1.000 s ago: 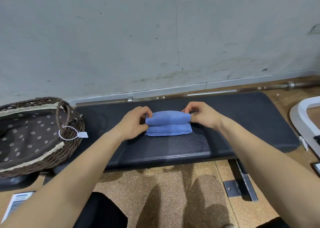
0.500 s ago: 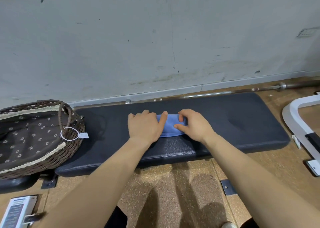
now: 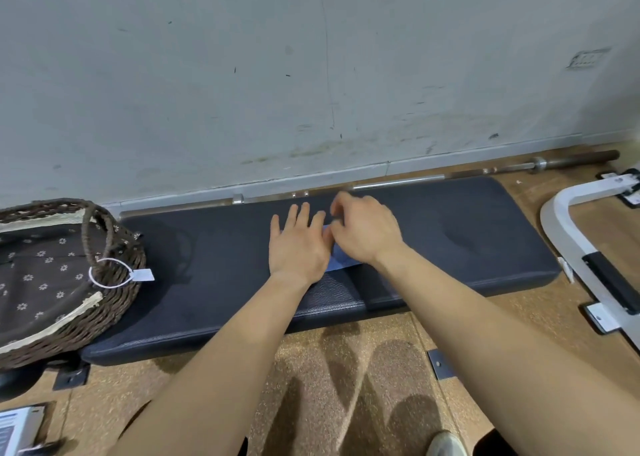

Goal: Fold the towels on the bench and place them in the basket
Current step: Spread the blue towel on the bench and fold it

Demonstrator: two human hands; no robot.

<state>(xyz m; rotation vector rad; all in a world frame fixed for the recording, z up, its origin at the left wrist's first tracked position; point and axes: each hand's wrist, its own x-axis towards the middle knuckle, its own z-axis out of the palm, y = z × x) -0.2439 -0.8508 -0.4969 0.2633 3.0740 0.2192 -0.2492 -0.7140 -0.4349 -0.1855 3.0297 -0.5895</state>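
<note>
A pale grey wall [image 3: 207, 91] fills the upper half, scuffed and stained low down, with a thin dark crack running down its middle. A small plate [image 3: 587, 59] high on the right is blurred, perhaps a vent. A light baseboard [image 3: 346, 175] runs along the wall's foot. A barbell [image 3: 398, 180] lies on the floor between the baseboard and the far edge of the bench [image 3: 207, 265]. The floor [image 3: 346, 369] is brown and speckled. A white frame [image 3: 568, 233] stands just beside the bench's right end.
</note>
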